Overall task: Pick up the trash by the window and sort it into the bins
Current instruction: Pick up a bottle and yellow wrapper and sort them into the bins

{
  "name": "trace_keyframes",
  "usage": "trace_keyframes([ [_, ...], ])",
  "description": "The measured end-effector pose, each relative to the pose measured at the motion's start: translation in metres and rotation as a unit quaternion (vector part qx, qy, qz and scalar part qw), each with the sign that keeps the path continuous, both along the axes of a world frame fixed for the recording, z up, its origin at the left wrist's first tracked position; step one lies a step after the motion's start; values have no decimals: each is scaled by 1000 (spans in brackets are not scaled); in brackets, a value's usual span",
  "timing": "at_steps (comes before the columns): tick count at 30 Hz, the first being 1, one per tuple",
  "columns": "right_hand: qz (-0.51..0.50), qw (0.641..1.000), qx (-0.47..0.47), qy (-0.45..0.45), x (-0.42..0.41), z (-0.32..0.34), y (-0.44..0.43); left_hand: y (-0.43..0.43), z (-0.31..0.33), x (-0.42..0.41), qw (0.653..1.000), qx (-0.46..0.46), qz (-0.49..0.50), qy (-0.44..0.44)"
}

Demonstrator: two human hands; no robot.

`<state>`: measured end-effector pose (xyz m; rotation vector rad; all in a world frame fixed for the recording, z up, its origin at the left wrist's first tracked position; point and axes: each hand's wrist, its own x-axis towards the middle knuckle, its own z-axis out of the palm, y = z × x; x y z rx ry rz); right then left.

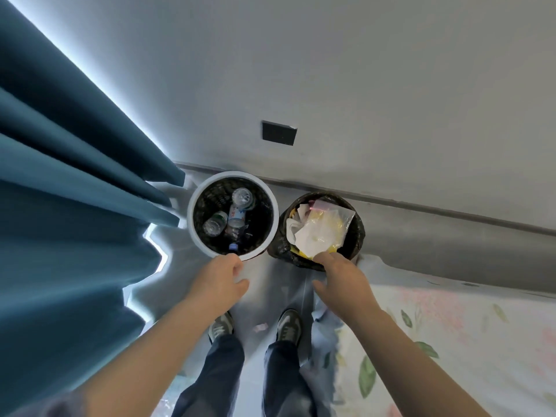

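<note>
Right hand (340, 278) was open, thumb splayed, fingertips (323, 257) on the paper and wrappers (319, 233) heaped in the black-bagged bin (279, 251). Left hand (222, 278) was relaxed and empty at the white-rimmed bin (192, 224), which held bottles (240, 212). Likely best: press the heap down at its centre so nothing slid over the rim.

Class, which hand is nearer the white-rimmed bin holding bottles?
Left. The left hand is at the near rim of the white-rimmed bin; the right hand reaches the black-lined bin beside it.

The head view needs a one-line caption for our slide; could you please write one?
Right hand at the paper-filled bin, left hand by the bottle bin, beside a blue curtain.
</note>
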<state>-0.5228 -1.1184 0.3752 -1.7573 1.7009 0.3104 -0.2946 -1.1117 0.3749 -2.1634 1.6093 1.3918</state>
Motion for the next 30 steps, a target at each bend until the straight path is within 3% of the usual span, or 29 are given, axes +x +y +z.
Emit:
trace_keyframes([
  [13,129,990,-52,-11,81,172,31,66,164,58,998,-51,-14,-36],
  [19,229,970,-58,-52,114,207,51,118,214,81,989,-92,89,-72],
  [23,340,936,-68,-66,137,219,77,171,232,87,972,-94,203,-78],
  [30,527,843,-75,-75,197,243,141,276,253,100,939,-61,320,-107],
])
